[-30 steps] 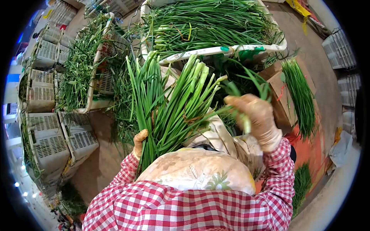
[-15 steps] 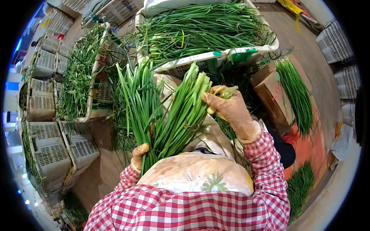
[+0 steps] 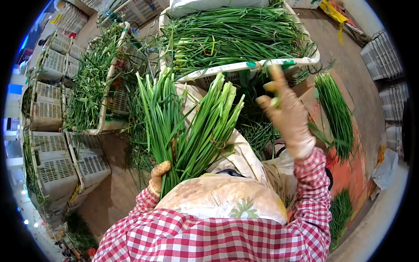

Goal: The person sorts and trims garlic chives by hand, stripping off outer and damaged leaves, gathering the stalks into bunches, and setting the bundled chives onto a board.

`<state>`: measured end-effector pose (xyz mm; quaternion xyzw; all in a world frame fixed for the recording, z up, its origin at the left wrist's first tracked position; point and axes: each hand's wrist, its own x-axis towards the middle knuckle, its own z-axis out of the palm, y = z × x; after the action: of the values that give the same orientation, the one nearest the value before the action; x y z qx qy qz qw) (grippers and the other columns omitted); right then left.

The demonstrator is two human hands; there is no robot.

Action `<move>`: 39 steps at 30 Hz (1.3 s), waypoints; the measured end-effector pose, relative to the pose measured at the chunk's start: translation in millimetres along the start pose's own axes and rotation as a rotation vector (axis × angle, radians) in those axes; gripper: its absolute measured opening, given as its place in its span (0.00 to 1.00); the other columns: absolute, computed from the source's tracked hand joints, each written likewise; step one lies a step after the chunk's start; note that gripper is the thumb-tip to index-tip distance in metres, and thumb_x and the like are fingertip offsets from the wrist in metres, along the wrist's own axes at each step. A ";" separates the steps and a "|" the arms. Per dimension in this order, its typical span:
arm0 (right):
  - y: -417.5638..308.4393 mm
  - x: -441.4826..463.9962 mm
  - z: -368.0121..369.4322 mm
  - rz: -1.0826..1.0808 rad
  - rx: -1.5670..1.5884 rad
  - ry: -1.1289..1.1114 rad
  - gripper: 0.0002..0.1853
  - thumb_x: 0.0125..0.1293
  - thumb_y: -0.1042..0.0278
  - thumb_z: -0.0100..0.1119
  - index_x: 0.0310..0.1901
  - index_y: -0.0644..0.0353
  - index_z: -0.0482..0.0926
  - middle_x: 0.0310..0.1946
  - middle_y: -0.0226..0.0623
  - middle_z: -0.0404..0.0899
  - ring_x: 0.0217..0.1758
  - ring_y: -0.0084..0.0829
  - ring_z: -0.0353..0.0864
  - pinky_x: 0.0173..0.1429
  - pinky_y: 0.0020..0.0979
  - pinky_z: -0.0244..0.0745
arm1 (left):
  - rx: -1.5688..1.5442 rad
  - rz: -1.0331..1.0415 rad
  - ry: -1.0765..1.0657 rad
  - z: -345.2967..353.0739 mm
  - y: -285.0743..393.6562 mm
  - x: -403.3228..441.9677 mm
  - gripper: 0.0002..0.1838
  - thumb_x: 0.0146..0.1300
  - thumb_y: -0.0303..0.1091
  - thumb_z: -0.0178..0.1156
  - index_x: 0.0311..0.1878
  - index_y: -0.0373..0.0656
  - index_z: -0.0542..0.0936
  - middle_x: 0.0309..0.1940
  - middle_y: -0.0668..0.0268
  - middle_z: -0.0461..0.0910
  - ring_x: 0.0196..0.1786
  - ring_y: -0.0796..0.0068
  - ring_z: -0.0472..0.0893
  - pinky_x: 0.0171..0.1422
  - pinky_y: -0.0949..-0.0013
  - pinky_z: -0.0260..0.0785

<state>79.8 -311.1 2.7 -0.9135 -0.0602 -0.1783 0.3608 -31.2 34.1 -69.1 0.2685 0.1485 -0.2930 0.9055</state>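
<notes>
Gloved, my left hand (image 3: 159, 177) is wrapped round the lower part of a large bunch of long green stalks (image 3: 190, 131), which fans into two parts with pale ends pointing up and away. My right hand (image 3: 286, 111), gloved too and blurred by motion, is raised to the right of the bunch, apart from it. Its fingers are partly spread, with something small and pale green near them; whether it is held I cannot tell. Some green leaves trail below and right of this hand.
A white crate (image 3: 244, 65) full of green stalks stands ahead. Another crate (image 3: 107, 87) heaped with loose greens is at the left, near stacked crates (image 3: 54, 168). A tidy bundle (image 3: 336, 115) lies on a cardboard box (image 3: 310, 98) at the right.
My right hand came in to the bunch's right side, then moved away up and to the right, its fingers spreading. My left hand has kept its hold on the bunch.
</notes>
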 end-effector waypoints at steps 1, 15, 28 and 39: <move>-16.7 -3.5 7.7 -0.211 0.085 -0.027 0.44 0.50 0.57 0.69 0.69 0.40 0.57 0.45 0.35 0.80 0.34 0.23 0.81 0.35 0.25 0.81 | 0.003 -0.007 0.003 14.1 -0.6 1.7 0.35 0.55 0.33 0.60 0.67 0.37 0.61 0.60 0.51 0.69 0.59 0.56 0.73 0.66 0.55 0.64; 22.5 25.6 45.4 -0.029 -0.058 0.277 0.14 0.65 0.55 0.56 0.37 0.59 0.79 0.32 0.40 0.81 0.32 0.34 0.81 0.38 0.31 0.78 | -0.028 -0.088 -0.056 -7.1 2.8 -4.0 0.28 0.58 0.30 0.57 0.63 0.36 0.67 0.56 0.53 0.73 0.56 0.60 0.75 0.66 0.57 0.63; -56.4 -37.5 45.9 -0.176 0.027 -0.559 0.12 0.60 0.59 0.62 0.36 0.62 0.81 0.21 0.37 0.76 0.23 0.30 0.77 0.30 0.29 0.75 | 0.130 -0.003 0.034 28.1 2.2 16.3 0.38 0.56 0.43 0.58 0.69 0.41 0.58 0.62 0.49 0.67 0.60 0.56 0.72 0.66 0.52 0.63; -13.0 -18.9 -51.8 -0.271 1.232 -0.357 0.19 0.61 0.57 0.58 0.46 0.64 0.77 0.37 0.43 0.79 0.31 0.31 0.81 0.33 0.28 0.76 | 0.093 0.119 -0.049 30.2 8.3 20.2 0.41 0.58 0.41 0.58 0.73 0.48 0.52 0.67 0.60 0.61 0.62 0.62 0.70 0.67 0.56 0.62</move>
<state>44.5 -336.4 39.1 -0.5397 -0.3246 -0.0005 0.7767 -6.9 13.4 -49.9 0.3112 0.0963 -0.2518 0.9113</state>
